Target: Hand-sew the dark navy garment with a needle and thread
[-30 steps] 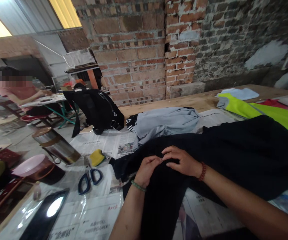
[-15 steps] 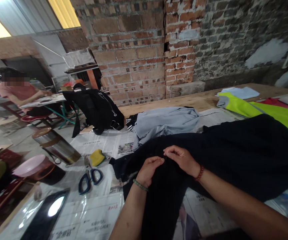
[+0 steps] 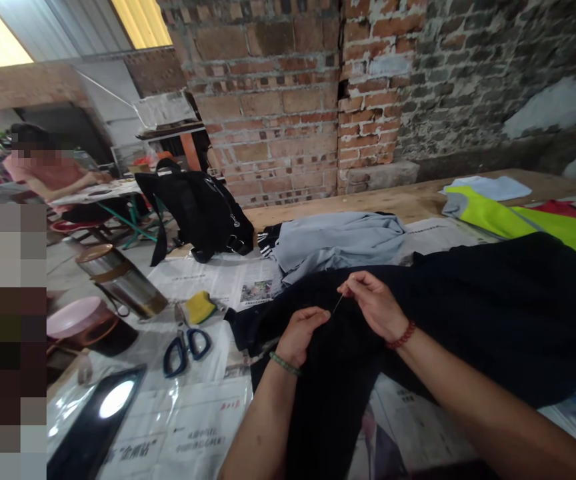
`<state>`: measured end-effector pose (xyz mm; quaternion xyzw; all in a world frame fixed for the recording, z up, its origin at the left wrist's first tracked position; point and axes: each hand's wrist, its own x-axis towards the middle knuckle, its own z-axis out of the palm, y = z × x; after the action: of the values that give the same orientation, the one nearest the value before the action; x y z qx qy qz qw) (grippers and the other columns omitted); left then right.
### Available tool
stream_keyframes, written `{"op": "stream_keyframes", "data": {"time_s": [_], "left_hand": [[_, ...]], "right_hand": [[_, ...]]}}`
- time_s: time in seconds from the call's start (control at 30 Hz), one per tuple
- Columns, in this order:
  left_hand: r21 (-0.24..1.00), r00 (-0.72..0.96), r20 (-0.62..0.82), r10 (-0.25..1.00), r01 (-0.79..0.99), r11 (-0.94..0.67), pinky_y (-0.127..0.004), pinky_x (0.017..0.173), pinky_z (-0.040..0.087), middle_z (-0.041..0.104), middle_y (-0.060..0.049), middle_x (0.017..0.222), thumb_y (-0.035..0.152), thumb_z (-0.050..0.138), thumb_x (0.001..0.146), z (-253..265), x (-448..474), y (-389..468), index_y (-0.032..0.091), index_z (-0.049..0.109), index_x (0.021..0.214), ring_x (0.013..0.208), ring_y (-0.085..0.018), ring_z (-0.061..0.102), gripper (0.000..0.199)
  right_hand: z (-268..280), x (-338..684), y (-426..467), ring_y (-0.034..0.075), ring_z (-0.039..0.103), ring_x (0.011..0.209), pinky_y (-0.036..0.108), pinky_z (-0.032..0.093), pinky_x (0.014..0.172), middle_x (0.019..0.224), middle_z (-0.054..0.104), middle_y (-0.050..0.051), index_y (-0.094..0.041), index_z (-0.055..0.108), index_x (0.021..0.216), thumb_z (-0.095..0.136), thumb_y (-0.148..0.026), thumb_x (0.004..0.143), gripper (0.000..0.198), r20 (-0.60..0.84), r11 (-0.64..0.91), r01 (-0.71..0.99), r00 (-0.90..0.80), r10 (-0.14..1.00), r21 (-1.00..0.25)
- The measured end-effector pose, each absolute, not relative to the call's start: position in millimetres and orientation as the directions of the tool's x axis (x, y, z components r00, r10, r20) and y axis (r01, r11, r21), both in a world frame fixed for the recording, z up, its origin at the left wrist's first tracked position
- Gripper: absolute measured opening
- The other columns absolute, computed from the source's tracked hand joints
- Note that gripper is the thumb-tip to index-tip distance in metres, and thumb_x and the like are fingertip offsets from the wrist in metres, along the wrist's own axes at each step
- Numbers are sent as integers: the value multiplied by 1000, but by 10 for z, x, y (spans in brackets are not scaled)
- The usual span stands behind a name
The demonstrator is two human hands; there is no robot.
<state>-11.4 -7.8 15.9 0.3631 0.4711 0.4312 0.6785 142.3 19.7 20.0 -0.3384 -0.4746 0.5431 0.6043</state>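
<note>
A dark garment [image 3: 488,313], nearly black, lies spread across the newspaper in front of me. My left hand [image 3: 301,333], with a green bead bracelet, pinches a bit of its cloth between thumb and forefinger. Just to the right and a little higher, my right hand [image 3: 373,303], with a red bead bracelet, is closed on a thin sewing needle [image 3: 339,303]. The needle slants down toward the left fingertips; whether its tip is in the cloth I cannot tell. Any thread is too fine to make out.
Left of the garment lie blue-handled scissors [image 3: 187,350], a yellow sponge [image 3: 201,307] and a phone [image 3: 99,420]. A steel flask [image 3: 123,280] and pink-lidded tub [image 3: 93,327] stand beyond. Behind are a black backpack [image 3: 195,213] and grey clothing [image 3: 338,240]. A person [image 3: 48,173] sits far left.
My right hand has moved slightly up and right, away from the left fingertips, and the needle now shows between them. The left hand keeps its pinch on the cloth. The view has shifted slightly.
</note>
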Motion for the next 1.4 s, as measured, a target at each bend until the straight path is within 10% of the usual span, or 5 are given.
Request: {"op": "stream_keyframes", "data": {"time_s": [0.23, 0.47, 1.13, 1.27, 1.4], "left_hand": [[911, 143, -332, 932, -207, 356, -19, 49, 37, 59, 1, 52, 24, 69, 57, 150, -101, -59, 13, 62, 59, 47, -8, 51, 14], [907, 145, -327, 934, -228, 353, -19, 48, 37, 59, 3, 51, 25, 70, 56, 122, -109, -63, 14, 61, 58, 47, -8, 51, 14], [905, 142, -338, 930, -223, 363, -18, 46, 37, 58, 3, 50, 26, 70, 57, 101, -118, -51, 14, 60, 57, 45, -7, 51, 15], [909, 139, -336, 932, -212, 359, -19, 48, 38, 59, 2, 53, 27, 70, 57, 133, -116, -59, 14, 61, 59, 48, -8, 52, 16], [925, 138, -312, 940, -181, 333, -19, 47, 36, 58, 2, 53, 29, 71, 55, 173, -114, -66, 13, 62, 60, 47, -8, 50, 19]], "right_hand": [[509, 1559, 272, 10, 53, 41, 19, 37, 36, 65, 60, -3, -22, 41, 83, 50, -37, 79, 18, 137, -8, -443, -295, 946, -897], [709, 1678, 551, 12, 62, 59, 25, 52, 56, 65, 60, -1, -16, 50, 85, 49, -8, 76, 12, -34, -218, -479, -363, 931, -850], [1048, 1934, 904, 12, 62, 64, 27, 51, 61, 62, 58, -3, -17, 51, 76, 54, -16, 72, 5, 210, 175, -468, -23, 977, -866], [866, 1719, 629, 12, 61, 63, 28, 49, 60, 64, 58, -2, -18, 51, 79, 52, -23, 73, 8, 189, 152, -306, -95, 977, -940], [442, 1452, 278, 14, 58, 68, 28, 47, 64, 71, 59, 2, -18, 54, 84, 42, -22, 78, 14, 359, 375, 229, -111, 927, -898]]}}
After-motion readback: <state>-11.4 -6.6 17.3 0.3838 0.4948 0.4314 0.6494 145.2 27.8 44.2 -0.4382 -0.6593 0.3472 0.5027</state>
